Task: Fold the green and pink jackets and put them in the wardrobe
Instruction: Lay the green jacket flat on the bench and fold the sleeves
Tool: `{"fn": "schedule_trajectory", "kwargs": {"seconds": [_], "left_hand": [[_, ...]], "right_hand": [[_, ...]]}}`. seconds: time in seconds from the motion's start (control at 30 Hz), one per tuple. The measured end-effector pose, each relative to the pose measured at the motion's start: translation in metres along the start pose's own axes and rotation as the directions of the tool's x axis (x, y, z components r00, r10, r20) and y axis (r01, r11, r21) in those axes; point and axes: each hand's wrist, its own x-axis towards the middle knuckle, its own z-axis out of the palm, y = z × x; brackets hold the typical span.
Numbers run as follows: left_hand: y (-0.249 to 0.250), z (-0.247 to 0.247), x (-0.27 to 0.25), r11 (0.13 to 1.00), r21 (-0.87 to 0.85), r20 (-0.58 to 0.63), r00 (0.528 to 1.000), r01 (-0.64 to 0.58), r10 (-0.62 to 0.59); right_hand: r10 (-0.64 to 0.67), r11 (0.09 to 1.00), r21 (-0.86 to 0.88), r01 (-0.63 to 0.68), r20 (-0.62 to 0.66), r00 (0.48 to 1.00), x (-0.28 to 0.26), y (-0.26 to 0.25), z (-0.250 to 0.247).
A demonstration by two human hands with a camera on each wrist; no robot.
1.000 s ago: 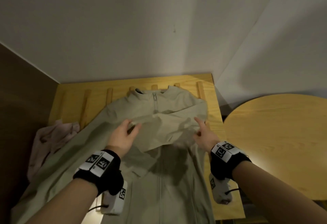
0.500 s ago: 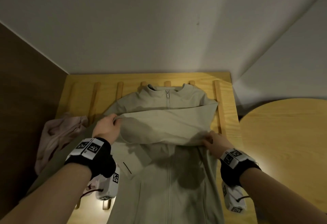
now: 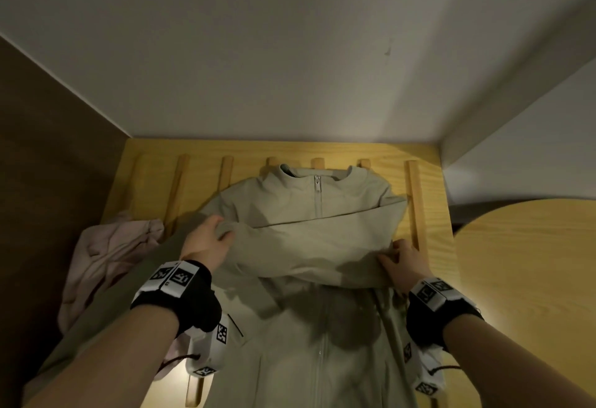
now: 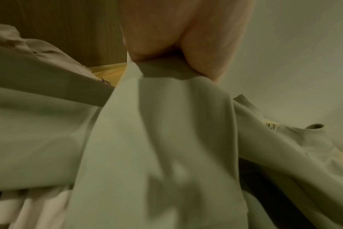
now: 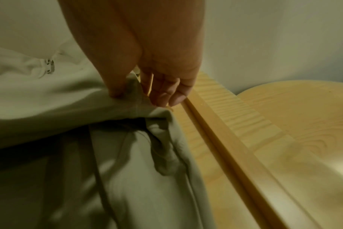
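My left hand (image 3: pixel 206 246) and right hand (image 3: pixel 404 262) each pinch the green jacket (image 3: pixel 309 246) on the surface (image 3: pixel 432 201). The pink jacket (image 3: pixel 106 256) lies left.

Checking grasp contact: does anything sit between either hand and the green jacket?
Nothing visible does. The left hand grips the folded sleeve of the green jacket directly, and the right hand pinches its right edge.

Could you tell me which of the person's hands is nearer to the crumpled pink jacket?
Left. The left hand grips the green jacket just right of the pink jacket; the right hand pinches the green jacket's far right edge.
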Motion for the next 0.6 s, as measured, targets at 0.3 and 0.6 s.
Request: {"fn": "schedule_trajectory", "kwargs": {"seconds": [0.3,0.6], "left_hand": [[-0.008,-0.009,0.007,0.994,-0.050,-0.112,0.990,-0.095,0.089],[-0.013,-0.013,0.017,0.886,0.433,0.073,0.974,0.163,-0.215]], "right_hand": [[0.117,0.990,0.092,-0.105,-0.136,0.984,0.018,-0.006,-0.015],[0.159,0.980,0.152,-0.125,-0.238,0.958,0.032,0.000,-0.036]]}}
